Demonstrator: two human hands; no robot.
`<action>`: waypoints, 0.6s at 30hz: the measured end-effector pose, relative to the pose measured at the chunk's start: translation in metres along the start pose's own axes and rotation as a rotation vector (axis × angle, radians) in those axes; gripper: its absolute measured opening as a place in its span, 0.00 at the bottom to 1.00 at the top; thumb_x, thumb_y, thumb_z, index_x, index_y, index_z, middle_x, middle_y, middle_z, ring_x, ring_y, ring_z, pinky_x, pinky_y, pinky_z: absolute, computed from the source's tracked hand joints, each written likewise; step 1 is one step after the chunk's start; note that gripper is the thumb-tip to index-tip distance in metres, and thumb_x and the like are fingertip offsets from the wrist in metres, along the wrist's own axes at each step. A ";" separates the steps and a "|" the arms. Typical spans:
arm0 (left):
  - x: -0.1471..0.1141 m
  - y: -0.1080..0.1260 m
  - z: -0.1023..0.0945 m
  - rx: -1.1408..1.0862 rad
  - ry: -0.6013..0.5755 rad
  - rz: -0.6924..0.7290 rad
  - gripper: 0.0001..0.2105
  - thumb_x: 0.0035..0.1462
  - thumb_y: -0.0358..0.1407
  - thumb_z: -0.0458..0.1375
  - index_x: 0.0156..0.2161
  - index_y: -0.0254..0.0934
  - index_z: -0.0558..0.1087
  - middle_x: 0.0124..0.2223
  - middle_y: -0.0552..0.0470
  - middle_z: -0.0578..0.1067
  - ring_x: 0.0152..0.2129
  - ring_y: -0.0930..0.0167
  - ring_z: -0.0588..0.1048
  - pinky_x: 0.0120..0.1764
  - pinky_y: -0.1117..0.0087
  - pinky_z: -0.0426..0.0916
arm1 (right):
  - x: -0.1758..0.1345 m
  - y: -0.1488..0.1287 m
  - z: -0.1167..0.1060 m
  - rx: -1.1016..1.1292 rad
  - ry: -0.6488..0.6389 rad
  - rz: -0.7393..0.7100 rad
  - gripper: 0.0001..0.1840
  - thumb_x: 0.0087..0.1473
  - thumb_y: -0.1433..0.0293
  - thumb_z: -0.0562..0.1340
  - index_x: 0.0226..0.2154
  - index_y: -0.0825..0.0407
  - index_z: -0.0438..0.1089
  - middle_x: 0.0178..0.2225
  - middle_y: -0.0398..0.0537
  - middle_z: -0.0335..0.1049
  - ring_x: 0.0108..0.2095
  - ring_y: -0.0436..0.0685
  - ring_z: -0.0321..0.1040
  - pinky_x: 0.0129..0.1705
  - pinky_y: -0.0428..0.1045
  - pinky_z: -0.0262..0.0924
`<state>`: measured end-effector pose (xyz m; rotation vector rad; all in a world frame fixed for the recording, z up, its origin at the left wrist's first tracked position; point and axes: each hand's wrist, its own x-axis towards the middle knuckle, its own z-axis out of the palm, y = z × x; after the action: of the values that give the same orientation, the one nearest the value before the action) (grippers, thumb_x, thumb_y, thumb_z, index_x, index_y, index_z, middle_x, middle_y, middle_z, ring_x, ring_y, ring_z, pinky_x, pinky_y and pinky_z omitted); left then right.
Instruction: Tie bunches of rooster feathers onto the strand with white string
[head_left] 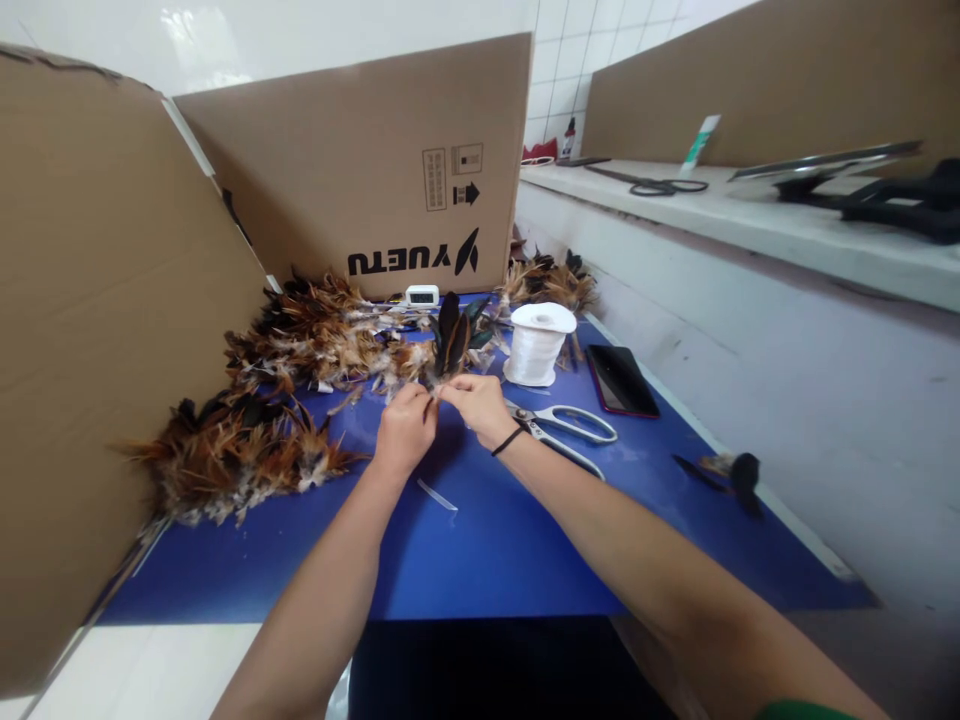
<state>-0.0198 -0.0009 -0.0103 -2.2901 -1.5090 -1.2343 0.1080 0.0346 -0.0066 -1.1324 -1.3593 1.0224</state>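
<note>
Fingertips of the bare left hand (409,428) and bare right hand (480,405) pinch the pale base of an upright fan of green-black and brown feathers (453,338), held over the blue tabletop (495,570); knuckles cover the quills, so which finger presses where I can't say for certain. The right hand and wrist hide part of the silver-handled metal scissors (535,430). Beyond stands a white spool of pale ribbon (536,350); leftward, heaped brown feathers (244,455) blur together. A green sleeve (801,711) is cut off below.
</note>
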 end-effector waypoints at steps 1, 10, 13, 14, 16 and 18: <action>0.001 -0.001 -0.002 -0.100 0.011 -0.044 0.10 0.57 0.32 0.52 0.27 0.34 0.72 0.32 0.48 0.74 0.30 0.71 0.72 0.37 0.71 0.67 | 0.000 -0.002 -0.002 0.038 -0.020 0.027 0.13 0.37 0.62 0.64 0.16 0.55 0.68 0.15 0.37 0.57 0.19 0.45 0.49 0.22 0.44 0.46; 0.005 -0.012 0.002 -0.881 -0.035 -0.611 0.12 0.45 0.33 0.60 0.38 0.34 0.72 0.24 0.55 0.74 0.21 0.73 0.73 0.29 0.71 0.70 | -0.003 -0.014 -0.013 0.192 -0.194 0.224 0.12 0.35 0.64 0.66 0.16 0.54 0.65 0.09 0.31 0.47 0.12 0.41 0.39 0.14 0.44 0.33; 0.006 -0.015 0.000 -0.750 -0.072 -0.530 0.10 0.47 0.35 0.60 0.36 0.34 0.76 0.23 0.54 0.73 0.19 0.74 0.72 0.27 0.72 0.68 | -0.002 -0.013 -0.015 0.212 -0.213 0.246 0.12 0.35 0.65 0.66 0.16 0.54 0.64 0.08 0.31 0.46 0.11 0.41 0.38 0.14 0.44 0.32; 0.006 -0.016 -0.002 -0.678 -0.078 -0.484 0.08 0.48 0.35 0.59 0.34 0.35 0.76 0.23 0.54 0.73 0.18 0.74 0.71 0.26 0.72 0.67 | -0.002 -0.013 -0.016 0.217 -0.216 0.248 0.12 0.35 0.65 0.66 0.16 0.54 0.64 0.08 0.31 0.46 0.11 0.41 0.38 0.13 0.44 0.32; 0.006 -0.018 -0.005 -0.539 -0.086 -0.383 0.05 0.49 0.34 0.59 0.30 0.37 0.77 0.22 0.54 0.72 0.17 0.75 0.70 0.26 0.73 0.66 | -0.001 -0.013 -0.017 0.220 -0.225 0.251 0.13 0.36 0.65 0.66 0.16 0.54 0.63 0.08 0.30 0.46 0.10 0.41 0.38 0.13 0.43 0.32; 0.007 -0.019 -0.008 -0.424 -0.087 -0.321 0.04 0.49 0.33 0.58 0.27 0.37 0.76 0.21 0.54 0.71 0.19 0.75 0.70 0.27 0.73 0.66 | -0.001 -0.013 -0.018 0.216 -0.245 0.258 0.13 0.36 0.65 0.67 0.16 0.53 0.63 0.08 0.30 0.45 0.10 0.41 0.37 0.13 0.43 0.32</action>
<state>-0.0386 0.0094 -0.0065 -2.4406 -1.8543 -1.7019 0.1246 0.0312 0.0074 -1.0622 -1.2738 1.4990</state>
